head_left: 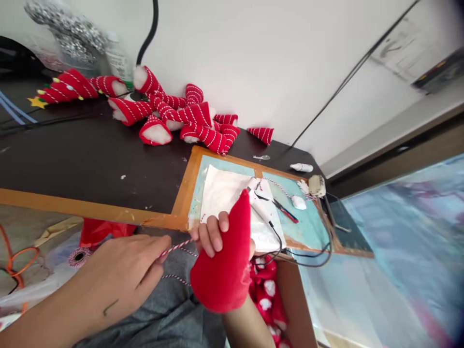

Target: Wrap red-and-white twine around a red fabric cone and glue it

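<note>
Ideally, left hand (126, 275) pinching red-and-white twisted string (177, 247) keeps it taut while right hand (213, 237) grips the plain red plush cone (226, 261) at lower centre.

You are sitting at a home craft station: a dark worktop (90, 159) against a white wall, finished red-and-white striped cones (188, 121) heaped behind the blue cutting mat (308, 227), and a twine spool (77, 257) below the mat's near edge.

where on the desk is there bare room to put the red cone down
Bare dark desk left of the orange-framed mat, in front of the striped cones. The mat is crowded: white sheet, pen, cable.
</note>
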{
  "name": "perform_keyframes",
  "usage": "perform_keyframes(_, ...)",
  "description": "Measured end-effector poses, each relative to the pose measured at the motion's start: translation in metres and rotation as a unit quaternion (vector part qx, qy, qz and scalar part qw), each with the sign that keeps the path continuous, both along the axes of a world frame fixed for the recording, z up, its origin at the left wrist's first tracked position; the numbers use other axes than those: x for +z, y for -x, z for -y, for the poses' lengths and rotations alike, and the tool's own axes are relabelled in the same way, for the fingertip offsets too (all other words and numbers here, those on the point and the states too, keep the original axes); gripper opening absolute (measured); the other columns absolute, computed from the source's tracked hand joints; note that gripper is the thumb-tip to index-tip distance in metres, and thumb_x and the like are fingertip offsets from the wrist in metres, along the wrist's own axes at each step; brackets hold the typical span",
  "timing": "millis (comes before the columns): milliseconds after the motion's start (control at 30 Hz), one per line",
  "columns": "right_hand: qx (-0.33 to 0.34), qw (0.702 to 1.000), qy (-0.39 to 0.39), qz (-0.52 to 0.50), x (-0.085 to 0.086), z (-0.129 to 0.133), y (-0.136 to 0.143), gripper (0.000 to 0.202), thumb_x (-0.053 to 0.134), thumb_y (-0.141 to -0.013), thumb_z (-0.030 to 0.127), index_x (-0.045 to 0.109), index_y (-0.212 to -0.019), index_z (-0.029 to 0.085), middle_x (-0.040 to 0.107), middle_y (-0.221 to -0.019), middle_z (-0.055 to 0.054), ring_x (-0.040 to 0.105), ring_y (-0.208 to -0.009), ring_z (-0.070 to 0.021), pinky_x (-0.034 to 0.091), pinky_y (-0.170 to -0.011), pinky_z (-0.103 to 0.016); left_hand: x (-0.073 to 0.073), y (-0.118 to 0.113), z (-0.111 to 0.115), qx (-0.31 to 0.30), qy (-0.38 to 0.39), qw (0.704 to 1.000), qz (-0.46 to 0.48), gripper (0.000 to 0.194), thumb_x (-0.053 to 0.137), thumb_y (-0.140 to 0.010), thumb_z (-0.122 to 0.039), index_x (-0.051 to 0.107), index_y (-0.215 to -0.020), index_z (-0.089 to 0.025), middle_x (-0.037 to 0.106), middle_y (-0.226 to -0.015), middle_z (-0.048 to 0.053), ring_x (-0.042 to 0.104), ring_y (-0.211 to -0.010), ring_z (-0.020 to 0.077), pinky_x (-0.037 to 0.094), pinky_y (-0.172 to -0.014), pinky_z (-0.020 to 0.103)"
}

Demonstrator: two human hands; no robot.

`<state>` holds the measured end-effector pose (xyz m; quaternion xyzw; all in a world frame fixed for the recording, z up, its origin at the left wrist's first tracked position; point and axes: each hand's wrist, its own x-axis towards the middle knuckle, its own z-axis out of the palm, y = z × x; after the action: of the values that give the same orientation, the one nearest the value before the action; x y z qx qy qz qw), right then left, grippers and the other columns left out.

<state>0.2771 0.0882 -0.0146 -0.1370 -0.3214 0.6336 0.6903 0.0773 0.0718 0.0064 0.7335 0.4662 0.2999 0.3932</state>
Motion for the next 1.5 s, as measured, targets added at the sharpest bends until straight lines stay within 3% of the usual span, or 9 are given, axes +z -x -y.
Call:
perform_keyframes(167,0.197,0.953,-0.223,-0.062,-0.017,-0.017,0.003,0.047,0.049,-0.086,0.076,0.055,-0.076,0.031,0.054,-0.044,0.009,0.051,-0.032,-0.0145,0.047,-0.049,-0.03,-0.009,-0.004,-0.002,0.02,0.116,0.982,0.148,0.037,0.068,-0.092,-0.058,0.081,-0.124,-0.046,0.072,-0.142,0.001,0.057,-0.141,0.0372,0.043,-0.119,0.047)
perform_keyframes(300,0.235,0.932,-0.274,0.007,-0.035,-0.024,0.011,0.056,0.054,-0.075,0.087,0.053,-0.076,0.031,0.057,-0.046,0.01,0.056,-0.035,-0.0148,0.045,-0.045,-0.027,-0.013,-0.032,-0.01,0.065,0.224,0.932,0.277,0.03,0.08,-0.083,-0.062,0.089,-0.092,-0.036,0.081,-0.113,0.007,0.071,-0.119,0.036,0.056,-0.106,0.049)
perform_keyframes(433,0.255,0.949,-0.125,0.138,-0.026,-0.005,-0.004,0.051,0.067,-0.071,0.077,0.067,-0.087,0.028,0.068,-0.061,0.004,0.063,-0.052,-0.0191,0.049,-0.054,-0.031,-0.005,-0.052,-0.019,0.107,0.309,0.863,0.386,0.031,0.095,-0.072,-0.055,0.086,-0.082,-0.028,0.079,-0.088,0.006,0.073,-0.083,0.0231,0.063,-0.072,0.03)
perform_keyframes(567,0.149,0.96,0.019,0.237,0.002,0.026,-0.025,0.053,0.074,-0.079,0.065,0.069,-0.114,0.024,0.073,-0.093,-0.003,0.066,-0.078,-0.0216,0.054,-0.072,-0.034,0.011,-0.042,-0.034,0.18,0.224,0.815,0.504,0.044,0.107,-0.057,-0.043,0.086,-0.09,-0.021,0.065,-0.066,-0.003,0.06,-0.059,0.0073,0.055,-0.055,0.013)
perform_keyframes(733,-0.082,0.884,0.035,0.459,0.018,0.044,-0.031,0.037,0.075,-0.089,0.039,0.063,-0.121,0.024,0.069,-0.102,-0.003,0.062,-0.086,-0.0185,0.053,-0.079,-0.03,0.025,-0.026,-0.038,0.173,0.112,0.851,0.483,0.05,0.108,-0.054,-0.039,0.086,-0.096,-0.024,0.063,-0.055,-0.005,0.052,-0.044,0.0045,0.05,-0.046,0.012)
perform_keyframes(933,-0.126,0.827,-0.001,0.548,0.024,0.041,-0.023,0.038,0.074,-0.089,0.037,0.063,-0.122,0.022,0.072,-0.11,-0.006,0.068,-0.096,-0.0221,0.055,-0.088,-0.037,0.024,-0.033,-0.018,0.145,-0.017,0.951,0.273,0.006,0.089,-0.084,-0.032,0.085,-0.082,-0.029,0.077,-0.081,-0.002,0.056,-0.046,0.0054,0.048,-0.043,0.015)
perform_keyframes(1133,-0.159,0.789,-0.019,0.593,0.024,0.04,-0.019,0.042,0.078,-0.09,0.044,0.062,-0.122,0.022,0.073,-0.115,-0.01,0.07,-0.104,-0.0267,0.055,-0.092,-0.042,0.034,-0.039,-0.016,0.178,-0.036,0.954,0.237,0.007,0.088,-0.081,-0.029,0.085,-0.086,-0.033,0.075,-0.078,-0.006,0.052,-0.049,0.006,0.03,-0.033,0.013)
perform_keyframes(1233,-0.138,0.814,0.008,0.564,0.02,0.04,-0.021,0.049,0.08,-0.09,0.048,0.059,-0.127,0.023,0.073,-0.121,-0.01,0.069,-0.109,-0.0276,0.054,-0.096,-0.043,0.031,-0.037,-0.017,0.176,-0.017,0.957,0.229,0.006,0.087,-0.081,-0.031,0.081,-0.08,-0.028,0.074,-0.08,-0.005,0.052,-0.051,0.0064,0.034,-0.036,0.014)
perform_keyframes(1500,0.116,0.958,0.101,0.242,0.012,0.037,-0.022,0.051,0.064,-0.09,0.068,0.06,-0.119,0.026,0.074,-0.104,-0.006,0.071,-0.091,-0.0265,0.055,-0.085,-0.041,0.024,-0.038,-0.017,0.167,0.062,0.961,0.211,0.024,0.078,-0.093,-0.046,0.072,-0.092,-0.023,0.067,-0.082,-0.003,0.049,-0.059,0.0084,0.042,-0.051,0.017)
